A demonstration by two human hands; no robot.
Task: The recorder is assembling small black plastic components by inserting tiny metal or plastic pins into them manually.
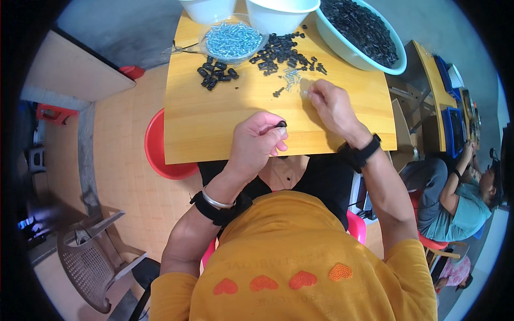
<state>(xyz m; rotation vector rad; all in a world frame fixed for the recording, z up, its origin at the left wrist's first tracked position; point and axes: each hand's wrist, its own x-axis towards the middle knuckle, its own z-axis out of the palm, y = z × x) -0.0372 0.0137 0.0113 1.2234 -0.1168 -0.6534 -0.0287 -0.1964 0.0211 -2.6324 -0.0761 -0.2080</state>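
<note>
Over the table's near edge, my left hand point(254, 140) pinches a small black plastic part point(281, 124) between thumb and fingers. My right hand point(334, 109) is farther forward and to the right, low over the tabletop, its fingers closed together. Whatever those fingertips hold, if anything, is too small to make out. Just left of them lies a small scatter of silver screws point(292, 79). A single black piece point(278, 92) with a stem rests nearer me. Behind spreads a loose pile of small black parts point(279, 49).
Chunkier black pieces point(211, 75) lie left, below a clear bowl of silver screws point(233, 40). White tubs point(281, 16) stand at the back; a pale basin point(397, 64) of black parts sits back right. A red basin point(155, 155) is beside the table. Another person point(460, 208) sits right.
</note>
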